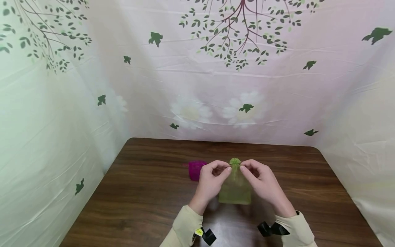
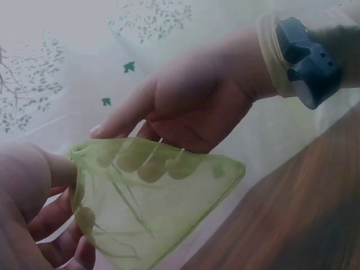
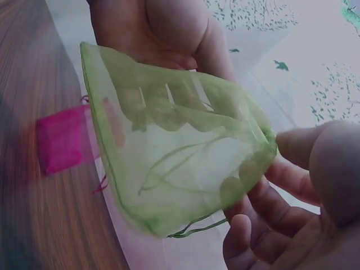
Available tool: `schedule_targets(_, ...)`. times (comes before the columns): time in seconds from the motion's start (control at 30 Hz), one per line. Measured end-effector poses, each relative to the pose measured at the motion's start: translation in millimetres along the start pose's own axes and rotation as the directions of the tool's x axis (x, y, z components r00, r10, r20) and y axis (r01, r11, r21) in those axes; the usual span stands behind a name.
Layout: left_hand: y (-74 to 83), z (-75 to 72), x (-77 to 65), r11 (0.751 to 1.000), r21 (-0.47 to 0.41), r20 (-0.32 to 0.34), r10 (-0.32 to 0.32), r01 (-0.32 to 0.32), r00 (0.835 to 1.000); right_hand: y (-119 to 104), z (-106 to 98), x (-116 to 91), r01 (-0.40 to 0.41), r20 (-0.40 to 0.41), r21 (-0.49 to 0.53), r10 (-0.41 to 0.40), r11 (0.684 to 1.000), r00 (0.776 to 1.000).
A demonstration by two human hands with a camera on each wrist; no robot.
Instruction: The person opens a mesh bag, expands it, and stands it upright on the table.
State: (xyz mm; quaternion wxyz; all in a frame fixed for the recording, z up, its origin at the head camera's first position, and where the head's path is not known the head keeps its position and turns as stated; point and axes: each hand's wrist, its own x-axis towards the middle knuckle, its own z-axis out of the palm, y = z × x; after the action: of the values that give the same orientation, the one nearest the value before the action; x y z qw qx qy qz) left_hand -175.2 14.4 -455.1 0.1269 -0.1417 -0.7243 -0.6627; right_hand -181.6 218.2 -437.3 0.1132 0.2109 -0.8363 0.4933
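Green sheer mesh bag (image 1: 235, 193), its gathered neck pinched by the left hand (image 1: 211, 180) at nine o'clock and the right hand (image 1: 264, 181) at three. Between nine and ten, the left hand partly hides a magenta pouch (image 1: 194, 171) on the wooden table (image 1: 139, 192); printed fabric (image 1: 145, 79) hangs at twelve.
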Motion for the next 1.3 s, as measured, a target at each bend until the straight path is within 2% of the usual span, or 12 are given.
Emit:
schedule_targets(0.2,0.6,-7.9,-0.8,1.0,0.015,0.002,0.01,-0.01,1.0,-3,8,3,0.026,0.005,0.018,-0.026,0.999,1.0)
schedule_targets(0.43,-3.4,-14.3,1.0,0.999,0.039,0.016,0.029,-0.029,0.999,-6,14,7,0.011,0.033,0.051,-0.012,0.999,0.999)
schedule_targets(0.9,-11.1,-21.7,14.2,0.996,0.025,0.002,0.09,-0.09,0.996,1,17,23,0.01,0.082,0.079,-0.016,0.997,0.996)
schedule_targets(1.17,-14.8,-20.8,14.7,0.996,0.039,-0.008,0.083,-0.083,0.997,4,19,24,0.009,0.069,0.116,-0.017,0.993,0.997)
schedule_targets(1.3,-14.7,-18.8,16.5,0.994,0.048,-0.046,0.1,-0.098,0.994,7,19,27,0.021,0.04,0.129,-0.026,0.991,0.999)
